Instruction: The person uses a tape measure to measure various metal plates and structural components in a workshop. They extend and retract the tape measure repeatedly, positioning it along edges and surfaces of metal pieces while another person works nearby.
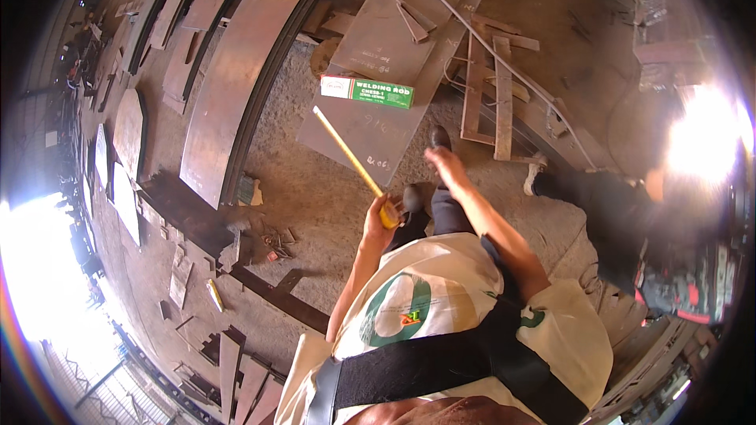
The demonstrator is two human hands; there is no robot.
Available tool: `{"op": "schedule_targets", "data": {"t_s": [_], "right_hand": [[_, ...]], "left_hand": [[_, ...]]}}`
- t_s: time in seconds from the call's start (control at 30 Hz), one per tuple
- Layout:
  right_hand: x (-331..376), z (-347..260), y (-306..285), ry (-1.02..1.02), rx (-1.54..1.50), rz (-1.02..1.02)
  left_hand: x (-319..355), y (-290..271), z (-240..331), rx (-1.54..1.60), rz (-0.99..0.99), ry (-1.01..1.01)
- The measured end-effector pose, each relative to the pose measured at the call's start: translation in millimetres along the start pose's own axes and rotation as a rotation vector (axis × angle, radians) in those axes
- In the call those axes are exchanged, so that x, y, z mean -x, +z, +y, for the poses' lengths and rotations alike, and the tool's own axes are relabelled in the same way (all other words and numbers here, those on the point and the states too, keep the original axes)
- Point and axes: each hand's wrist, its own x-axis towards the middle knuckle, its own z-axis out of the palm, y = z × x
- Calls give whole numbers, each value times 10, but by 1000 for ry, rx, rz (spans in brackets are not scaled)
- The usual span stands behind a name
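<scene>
My left hand (376, 219) is closed round a yellow tape measure (388, 216) in front of my waist. From its case the yellow blade (346, 145) sticks out, slanting up and to the left over a steel plate, with its end near a welding rod box. My right hand (447, 168) is held out ahead, beside one of my dark shoes (439, 138); its fingers look loosely apart, and nothing shows in them. The green and white welding rod box (367, 90) lies on the steel plate (346, 130), which bears chalk marks.
Long steel plates (252, 47) lie at the left. A welded angle frame (504, 94) and a cable (504, 63) are at the right. Another person's dark-clad leg (583, 197) stands close on the right. Scrap pieces (279, 248) and a yellow-white object (214, 295) lie on the floor.
</scene>
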Motion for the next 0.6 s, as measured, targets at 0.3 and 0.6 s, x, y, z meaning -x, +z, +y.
{"op": "schedule_targets", "data": {"t_s": [0.3,0.6], "right_hand": [[-2804,1147,-1211,27,395,412],[-3453,766,-1352,207,638,674]], "left_hand": [[730,-1315,-557,-118,1039,31],[1200,-736,-1306,-729,936,-150]]}}
